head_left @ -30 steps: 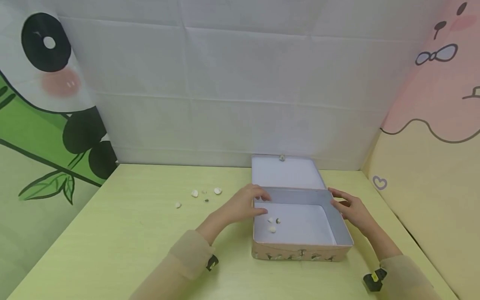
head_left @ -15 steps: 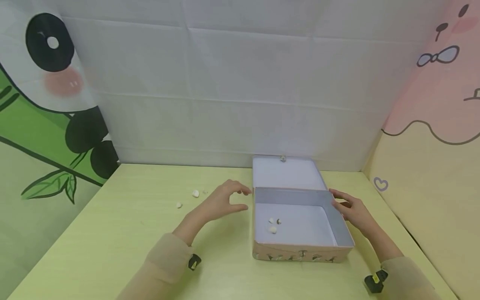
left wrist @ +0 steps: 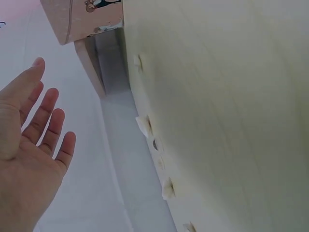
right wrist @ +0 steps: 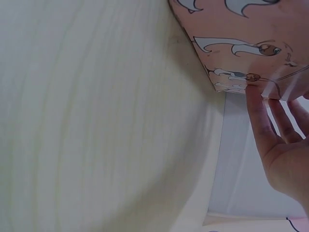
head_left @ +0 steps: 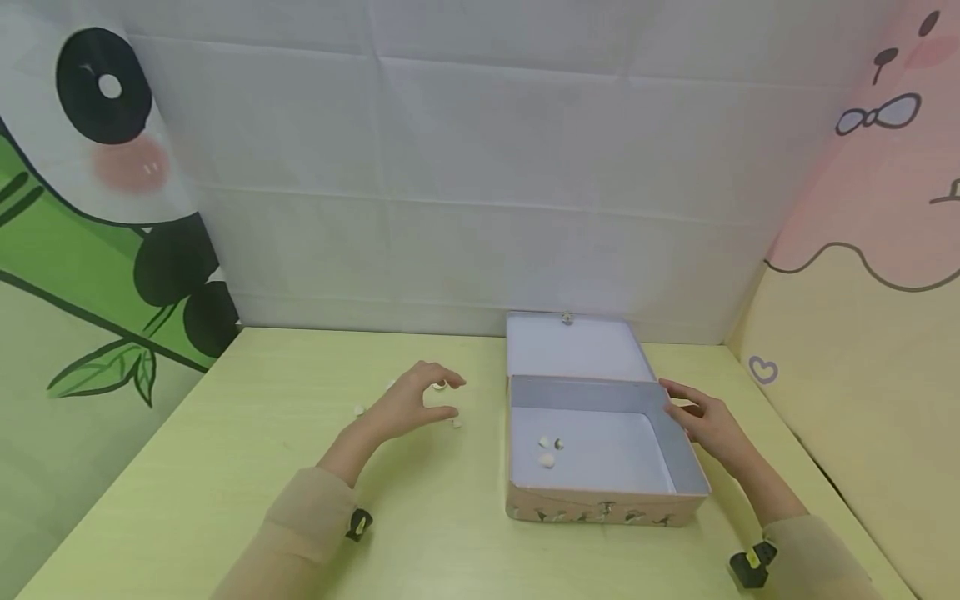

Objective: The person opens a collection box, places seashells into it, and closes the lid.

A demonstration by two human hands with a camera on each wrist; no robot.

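Head view: the left hand (head_left: pixel 401 406), empty with fingers parted, hangs above the table (head_left: pixel 187 475) near loose shells (head_left: pixel 457 423); the right hand (head_left: pixel 710 427), fingers uncurled, touches the open box (head_left: pixel 637 511) containing three more.

We can read no words, labels, brands, numbers or signs in any of the views.

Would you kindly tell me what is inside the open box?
In the box, two whitish pieces and a darker piece lie toward the left; the front wall hides its inner face.
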